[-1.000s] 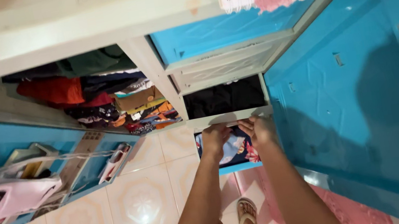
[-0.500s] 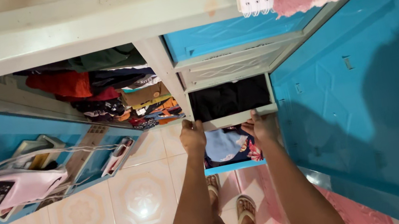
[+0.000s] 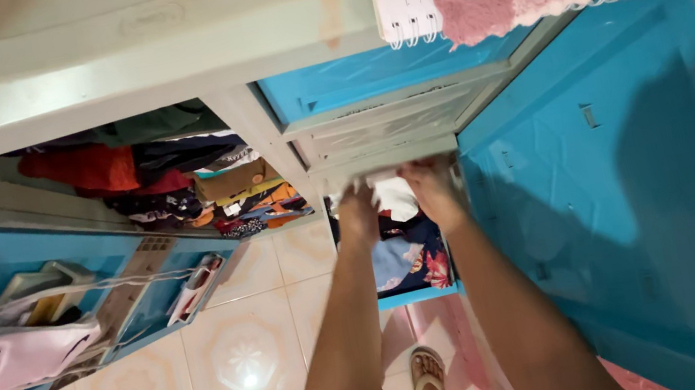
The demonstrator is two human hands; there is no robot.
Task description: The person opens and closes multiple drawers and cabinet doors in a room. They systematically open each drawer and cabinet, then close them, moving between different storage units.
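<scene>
Spilling with folded clothes, the open cupboard stood on the left. Both hands, left hand and right hand, gripped the pale drawer. Below sat a blue drawer holding flowery cloth.

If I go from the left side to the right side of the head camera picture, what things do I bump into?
Pink cloth on the left door → pile of folded clothes on the shelf → left hand → right hand → blue open door.
</scene>
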